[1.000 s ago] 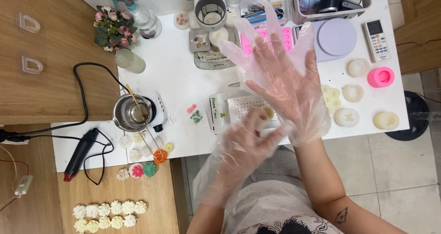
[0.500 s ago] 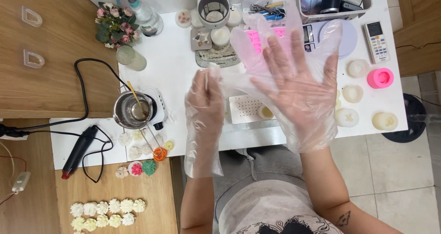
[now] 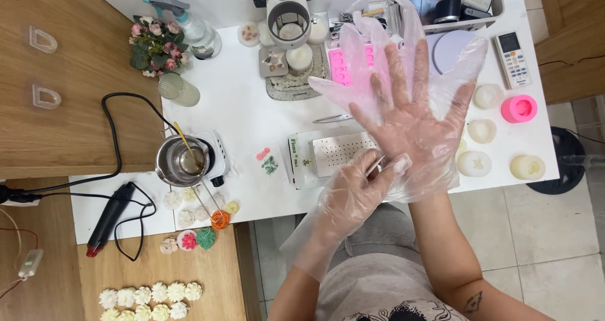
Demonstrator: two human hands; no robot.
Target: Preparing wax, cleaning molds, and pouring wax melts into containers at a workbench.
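Observation:
My right hand is raised flat over the white table, fingers spread, inside a loose clear plastic glove. My left hand, in a clear glove of its own, pinches the cuff edge of the right glove near the right wrist. Under both hands lies a perforated white tray. A pink silicone mould shows through the glove's empty fingertips.
A small steel pot sits on a white hotplate with a black cord. A heat gun, white flower shapes, a spray bottle, a flower bouquet, a remote control, a pink round mould and several pale round pieces lie around.
My left hand dropped from the thumb side of the right glove to its cuff near the wrist. My right hand stayed raised, fingers spread a little wider.

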